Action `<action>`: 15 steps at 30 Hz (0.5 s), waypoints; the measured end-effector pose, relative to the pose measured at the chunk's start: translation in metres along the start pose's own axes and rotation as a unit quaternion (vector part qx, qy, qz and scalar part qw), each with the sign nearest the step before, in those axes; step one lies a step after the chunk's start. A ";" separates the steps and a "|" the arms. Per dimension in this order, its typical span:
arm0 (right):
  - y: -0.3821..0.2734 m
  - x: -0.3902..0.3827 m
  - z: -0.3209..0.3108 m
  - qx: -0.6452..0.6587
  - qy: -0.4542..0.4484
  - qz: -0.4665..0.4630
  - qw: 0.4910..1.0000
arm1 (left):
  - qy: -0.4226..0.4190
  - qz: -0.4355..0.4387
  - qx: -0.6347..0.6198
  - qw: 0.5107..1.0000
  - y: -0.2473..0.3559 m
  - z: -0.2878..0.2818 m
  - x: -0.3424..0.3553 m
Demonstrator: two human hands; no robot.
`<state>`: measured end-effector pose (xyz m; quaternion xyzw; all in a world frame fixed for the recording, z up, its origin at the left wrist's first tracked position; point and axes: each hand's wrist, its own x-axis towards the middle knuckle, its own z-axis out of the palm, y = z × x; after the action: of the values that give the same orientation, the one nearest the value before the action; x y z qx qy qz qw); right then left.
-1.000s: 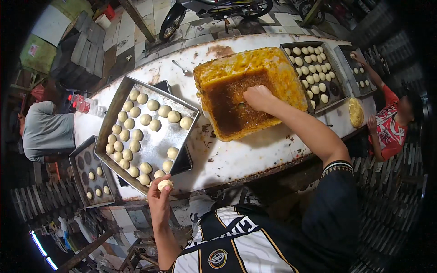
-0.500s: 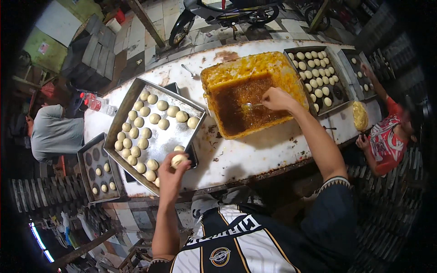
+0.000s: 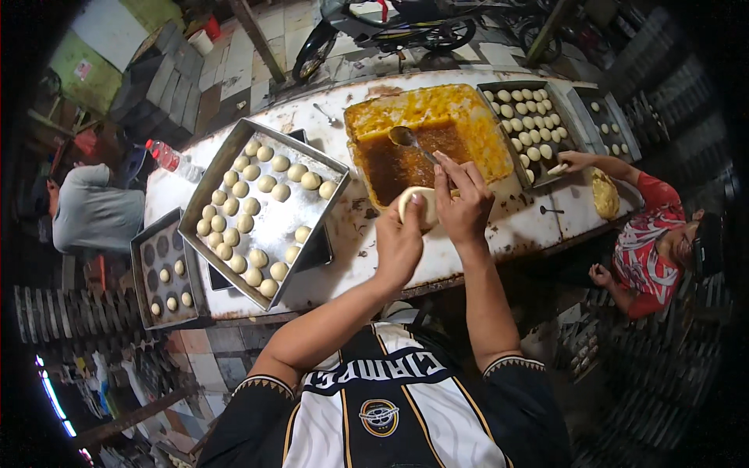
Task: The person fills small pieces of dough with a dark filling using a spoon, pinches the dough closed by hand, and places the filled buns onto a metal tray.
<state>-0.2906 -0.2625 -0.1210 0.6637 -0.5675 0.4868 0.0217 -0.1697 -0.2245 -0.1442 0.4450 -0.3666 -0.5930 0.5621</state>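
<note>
My left hand (image 3: 401, 238) holds a pale piece of dough (image 3: 427, 201), now widened into a cupped shape, at the front edge of the orange-smeared tub (image 3: 499, 125). My right hand (image 3: 465, 203) is beside it, closed on the handle of a metal spoon (image 3: 406, 137), whose bowl is raised over the tub and holds brown filling. Dark orange-brown filling (image 3: 385, 168) lies in the tub. To the left, a large metal tray (image 3: 291, 208) carries several dough balls (image 3: 296, 175) and sits askew on a dark tray underneath.
Molded trays (image 3: 173, 245) with dough stand left and right (image 3: 570, 136). A bottle (image 3: 173, 160), yellow lump (image 3: 605, 195) and small utensil (image 3: 551, 210) lie on the table (image 3: 367, 265). A person in grey (image 3: 97, 210) is left; one in red (image 3: 647, 257) reaches to the right-hand trays.
My left hand has moved up and right from the tray's corner with the dough, which is now opened out. My right hand has lifted the spoon from the filling and come nearer my left.
</note>
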 end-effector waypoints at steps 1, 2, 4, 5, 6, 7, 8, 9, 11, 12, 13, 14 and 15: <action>0.001 0.000 -0.004 -0.010 0.022 -0.032 0.999 | 0.017 -0.027 -0.023 0.999 0.008 -0.001 0.003; -0.001 -0.002 -0.011 -0.012 0.024 -0.032 0.999 | 0.036 -0.053 -0.046 0.997 0.017 -0.002 0.010; -0.008 -0.009 -0.026 -0.052 -0.009 -0.071 0.996 | 0.100 -0.170 -0.201 0.960 0.027 -0.014 0.043; -0.008 -0.015 -0.030 -0.069 -0.016 -0.099 0.993 | 0.063 -0.195 -0.263 0.943 0.036 -0.022 0.053; -0.006 -0.020 -0.033 -0.069 -0.014 -0.102 0.992 | -0.035 -0.199 -0.242 0.949 0.042 -0.037 0.053; -0.003 -0.029 -0.034 -0.077 -0.032 -0.118 0.990 | -0.042 -0.236 -0.236 0.942 0.055 -0.040 0.048; -0.002 -0.040 -0.035 -0.086 -0.050 -0.132 0.986 | -0.049 -0.275 -0.228 0.933 0.072 -0.039 0.041; -0.001 -0.051 -0.035 -0.085 -0.059 -0.119 0.987 | -0.073 -0.288 -0.199 0.934 0.080 -0.041 0.037; -0.005 -0.070 -0.026 -0.064 -0.061 -0.108 0.990 | -0.089 -0.315 -0.204 0.923 0.085 -0.054 0.034; -0.006 -0.078 -0.020 -0.047 -0.063 -0.093 0.993 | -0.108 -0.345 -0.208 0.909 0.087 -0.060 0.034; -0.005 -0.086 -0.014 -0.021 -0.072 -0.081 0.994 | -0.103 -0.355 -0.203 0.907 0.084 -0.069 0.035; -0.005 -0.094 -0.010 -0.014 -0.074 -0.082 0.994 | -0.097 -0.352 -0.203 0.909 0.081 -0.076 0.034; -0.006 -0.101 -0.008 -0.014 -0.070 -0.080 0.994 | -0.082 -0.350 -0.205 0.911 0.080 -0.082 0.032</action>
<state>-0.2792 -0.1814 -0.1815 0.7393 -0.5189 0.4281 0.0299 -0.0644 -0.2586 -0.1010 0.3696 -0.1027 -0.8480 0.3657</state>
